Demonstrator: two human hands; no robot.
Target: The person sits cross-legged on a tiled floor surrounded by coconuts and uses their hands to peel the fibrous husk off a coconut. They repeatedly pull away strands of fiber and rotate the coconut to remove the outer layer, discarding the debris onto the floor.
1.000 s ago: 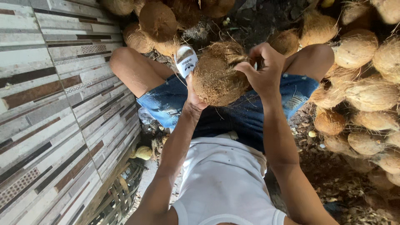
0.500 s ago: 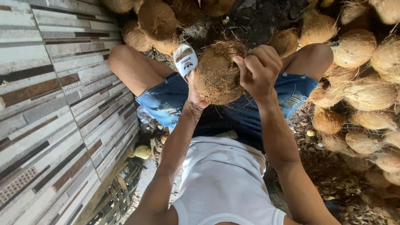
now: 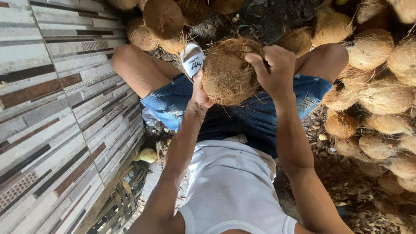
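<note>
The person sits on the ground with a husked coconut held up over the lap, above the blue denim shorts. The left hand cups its near left side, grip pressed against the fibre. The right hand has its grip closed on husk strands at the top right. The nut looks heavy, hard and rough, not slippery; loose fibre should tear away, so the firm body seems the safer hold. More coconuts are heaped at the right, a tiled wall at the left.
</note>
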